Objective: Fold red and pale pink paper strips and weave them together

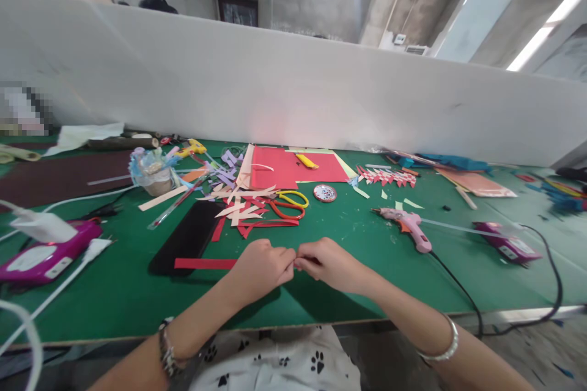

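Note:
A long red paper strip (204, 263) runs out to the left from between my hands, above a black phone-like slab (183, 238). My left hand (265, 266) is closed on the strip. My right hand (328, 263) pinches the strip's other end, its fingertips touching those of the left. The pinched end is mostly hidden by the fingers. Just beyond lie cut red and pale paper strips (245, 208) in a loose pile, with scissors (291, 204) that have yellow and orange-red handles.
Red paper sheets (323, 168) carry a yellow cutter (306, 161). Right of them lies a woven red-and-white paper band (385, 177). A pink glue gun (408, 226) with its cord lies right. Purple power strips (507, 243) sit at both sides; a white partition (298, 85) stands behind.

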{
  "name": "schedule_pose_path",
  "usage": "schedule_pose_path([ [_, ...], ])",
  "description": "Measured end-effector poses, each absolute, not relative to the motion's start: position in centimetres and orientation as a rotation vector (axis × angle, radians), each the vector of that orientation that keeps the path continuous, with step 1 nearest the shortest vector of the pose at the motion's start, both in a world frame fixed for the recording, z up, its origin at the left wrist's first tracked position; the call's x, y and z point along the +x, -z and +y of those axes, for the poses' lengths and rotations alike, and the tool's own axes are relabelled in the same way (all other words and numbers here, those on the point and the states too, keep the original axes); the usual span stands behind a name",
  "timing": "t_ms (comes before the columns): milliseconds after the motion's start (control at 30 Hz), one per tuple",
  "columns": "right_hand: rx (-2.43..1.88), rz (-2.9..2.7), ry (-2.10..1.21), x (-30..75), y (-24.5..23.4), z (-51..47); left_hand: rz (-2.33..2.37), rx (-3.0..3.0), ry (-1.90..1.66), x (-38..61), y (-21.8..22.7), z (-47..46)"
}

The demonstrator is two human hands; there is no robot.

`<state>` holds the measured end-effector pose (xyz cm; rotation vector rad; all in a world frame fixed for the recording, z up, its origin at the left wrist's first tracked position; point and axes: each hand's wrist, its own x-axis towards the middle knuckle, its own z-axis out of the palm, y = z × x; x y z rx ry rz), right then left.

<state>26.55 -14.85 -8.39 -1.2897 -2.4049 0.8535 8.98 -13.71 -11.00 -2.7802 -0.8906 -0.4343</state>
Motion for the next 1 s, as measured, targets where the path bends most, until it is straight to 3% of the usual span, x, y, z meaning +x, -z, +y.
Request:
schedule_pose_path([
  [233, -1.226, -2.325, -1.081, 28.0, 8.3, -14.9, -0.645, -2.613, 0.560, 7.1, 11.1, -12.9],
  [533, -1.258, -2.243, -1.235, 31.9, 8.0, -13.7, -0.717, -2.500, 0.512, 1.1, 10.7, -11.6],
  [800, -1.334, -2.325, -0.973, 34.1, 7.3, -13.6, -1.137, -2.445, 0.393, -3.7, 10.4, -10.3],
  [900, -1.214, -2.491, -0.880, 33.1, 7.3, -13.4, -1.319, -2.518, 0.532, -1.2, 9.4, -11.0],
  [1000, -1.018, -2.606, -0.782, 31.6, 7.2, -13.1, -1.218, -2.845, 0.641, 3.0, 8.2, -12.4],
])
